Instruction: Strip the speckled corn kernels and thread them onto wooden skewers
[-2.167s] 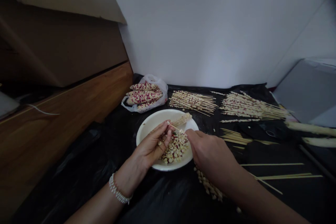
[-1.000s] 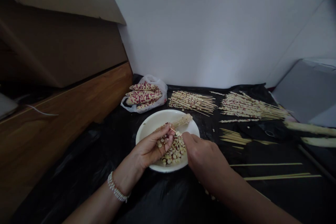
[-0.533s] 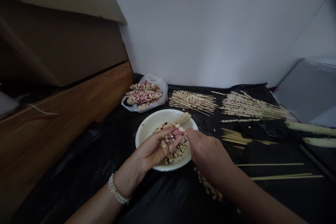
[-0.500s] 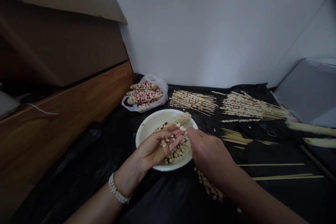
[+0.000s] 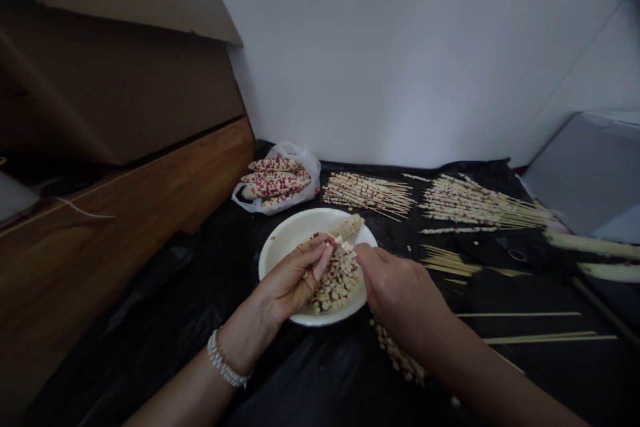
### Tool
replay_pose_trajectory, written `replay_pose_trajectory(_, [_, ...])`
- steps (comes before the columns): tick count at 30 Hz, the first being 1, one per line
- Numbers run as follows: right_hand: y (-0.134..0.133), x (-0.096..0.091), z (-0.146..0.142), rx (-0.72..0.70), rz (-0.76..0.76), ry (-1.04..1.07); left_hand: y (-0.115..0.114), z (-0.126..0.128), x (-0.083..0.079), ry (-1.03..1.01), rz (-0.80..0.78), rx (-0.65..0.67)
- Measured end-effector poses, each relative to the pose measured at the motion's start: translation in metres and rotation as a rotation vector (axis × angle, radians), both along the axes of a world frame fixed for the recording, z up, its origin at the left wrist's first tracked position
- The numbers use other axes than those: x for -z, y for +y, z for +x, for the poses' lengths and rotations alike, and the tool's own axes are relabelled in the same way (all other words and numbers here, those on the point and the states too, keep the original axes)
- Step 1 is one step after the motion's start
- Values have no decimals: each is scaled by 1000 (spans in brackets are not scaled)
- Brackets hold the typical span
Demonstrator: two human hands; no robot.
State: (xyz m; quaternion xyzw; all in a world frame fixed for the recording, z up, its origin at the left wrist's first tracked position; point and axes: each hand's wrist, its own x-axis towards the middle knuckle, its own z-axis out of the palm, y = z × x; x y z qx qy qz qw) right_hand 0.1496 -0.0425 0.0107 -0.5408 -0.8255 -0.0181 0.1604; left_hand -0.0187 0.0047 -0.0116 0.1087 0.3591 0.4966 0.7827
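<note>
Beyond the left hand (image 5: 293, 280), a white plastic bag (image 5: 306, 161) holds several red-and-cream speckled corn cobs (image 5: 274, 180). Past the right hand (image 5: 400, 287) lie two bundles of wooden skewers threaded with kernels, one (image 5: 367, 191) straight ahead and a larger one (image 5: 480, 211) further right. To the right of that hand are bare skewers (image 5: 520, 314), a small bunch of sticks (image 5: 447, 263) and long pale cobs (image 5: 595, 247). All of these rest on a black plastic sheet (image 5: 150, 320). Left of the left hand stand a wooden panel (image 5: 110, 247) and a brown cardboard box (image 5: 120, 93). A grey box (image 5: 590, 173) sits far right, before a white wall (image 5: 400, 53).
</note>
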Motion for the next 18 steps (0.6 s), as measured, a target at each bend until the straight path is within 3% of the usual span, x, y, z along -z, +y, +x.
replay_pose_trajectory(6, [-2,3,0,-28,73,14,1,1,1,76,40,-65])
replay_pose_trajectory(18, [-1,0,-2,24,-40,-52,1,3,-4,34,-1,-150])
